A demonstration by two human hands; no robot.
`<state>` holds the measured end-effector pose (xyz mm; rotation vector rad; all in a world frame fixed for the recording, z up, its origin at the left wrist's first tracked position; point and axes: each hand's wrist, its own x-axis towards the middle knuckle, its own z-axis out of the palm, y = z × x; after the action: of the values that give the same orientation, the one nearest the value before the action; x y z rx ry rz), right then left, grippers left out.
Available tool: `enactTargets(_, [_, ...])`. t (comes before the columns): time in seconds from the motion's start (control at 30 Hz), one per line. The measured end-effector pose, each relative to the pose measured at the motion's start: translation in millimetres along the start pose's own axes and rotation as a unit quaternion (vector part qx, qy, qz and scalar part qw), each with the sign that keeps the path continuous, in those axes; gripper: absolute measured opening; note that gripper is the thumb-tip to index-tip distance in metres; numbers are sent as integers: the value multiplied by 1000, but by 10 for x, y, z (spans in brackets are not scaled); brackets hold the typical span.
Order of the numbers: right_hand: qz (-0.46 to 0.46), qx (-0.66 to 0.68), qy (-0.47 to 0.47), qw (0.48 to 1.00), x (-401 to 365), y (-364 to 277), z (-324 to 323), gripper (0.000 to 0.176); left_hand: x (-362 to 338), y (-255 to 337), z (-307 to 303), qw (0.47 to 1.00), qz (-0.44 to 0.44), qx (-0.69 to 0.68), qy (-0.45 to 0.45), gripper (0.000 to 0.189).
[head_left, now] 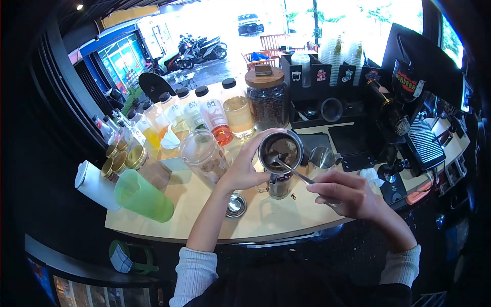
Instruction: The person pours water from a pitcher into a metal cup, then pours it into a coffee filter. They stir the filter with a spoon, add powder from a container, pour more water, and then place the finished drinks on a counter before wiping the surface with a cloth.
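Observation:
My left hand is wrapped round the side of a metal cup that holds a dark brown substance with a lighter patch. Pinched in my right hand is a metal spoon, its tip inside the cup. Below the cup stands a small glass mug. An empty clear glass is just right of the cup. Left of my left hand is a large clear jar, and a small round metal dish lies near my wrist.
Syrup bottles and a wooden-lidded jar of dark beans line the back. A green pitcher and white container stand left. Stacked cups, a grinder and a black machine are right.

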<state>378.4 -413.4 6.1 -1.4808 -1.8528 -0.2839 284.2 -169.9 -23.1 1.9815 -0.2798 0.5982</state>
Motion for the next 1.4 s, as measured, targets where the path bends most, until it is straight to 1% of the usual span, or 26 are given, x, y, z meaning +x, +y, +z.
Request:
enactTargets(0.1, [3, 2, 30, 1000, 18, 39, 5, 36, 3, -22, -14, 1000, 13, 16, -4, 78])
enactTargets(0.13, [3, 3, 30, 1000, 29, 51, -6, 36, 6, -26, -16, 999, 17, 45, -2, 78])
enactTargets(0.17, [-19, -20, 18, 999, 37, 62, -20, 39, 6, -28, -20, 997, 20, 74, 1, 78])
enactTargets(0.2, [-43, -43, 5, 998, 46, 72, -31, 43, 2, -26, -26, 997, 21, 74, 1, 78])
enactTargets(0.23, [-98, -113, 3, 989, 49, 87, -30, 47, -3, -23, -34, 990, 34, 134, 10, 78])
enactTargets(0.27, [-99, -113, 3, 989, 70, 91, -40, 47, -8, -20, -37, 980, 48, 194, 18, 78])
enactTargets(0.3, [-126, -169, -11, 977, 100, 93, -56, 47, -10, -3, -33, 980, 47, 193, 17, 78])
enactTargets(0.33, [-153, -225, -26, 962, 122, 99, -69, 46, -9, 28, -28, 972, 51, 227, 28, 80])
enactTargets(0.37, [-168, -244, -37, 954, 122, 118, -85, 40, -6, 50, -25, 963, 55, 260, 39, 82])
enactTargets(0.5, [-162, -231, -49, 958, 137, 28, -100, 40, -36, 70, 10, 958, 48, 274, 69, 82])
enactTargets(0.57, [-167, -219, -19, 961, 163, 51, -91, 40, -51, 74, 40, 947, 69, 303, 85, 83])
enactTargets(0.7, [-167, -199, -18, 966, 130, 44, -60, 41, -58, 59, 58, 944, 76, 305, 100, 84])
enactTargets(0.77, [-167, -193, -11, 967, 125, 27, -43, 41, -71, 25, 64, 954, 55, 277, 104, 83])
enactTargets(0.87, [-158, -194, 3, 968, 137, 33, -46, 43, -87, 17, 82, 956, 61, 268, 99, 83])
enactTargets(0.93, [-147, -166, -4, 975, 129, 46, -49, 46, -103, 2, 97, 958, 56, 266, 95, 84])
enactTargets(1.07, [-159, -154, 9, 975, 140, 17, -60, 49, -119, -20, 115, 964, 59, 242, 91, 85])
enactTargets(1.13, [-130, -159, 12, 979, 160, 34, -66, 50, -126, -14, 137, 969, 57, 221, 93, 84])
enactTargets(1.27, [-155, -135, -5, 979, 118, -29, -57, 50, -142, -19, 129, 977, 47, 187, 87, 83])
enactTargets(1.33, [-160, -135, 14, 978, 129, 10, -57, 51, -141, -13, 117, 979, 52, 179, 86, 84])
enactTargets(1.4, [-135, -158, 18, 978, 126, 40, -74, 50, -144, -17, 116, 980, 56, 171, 85, 84])
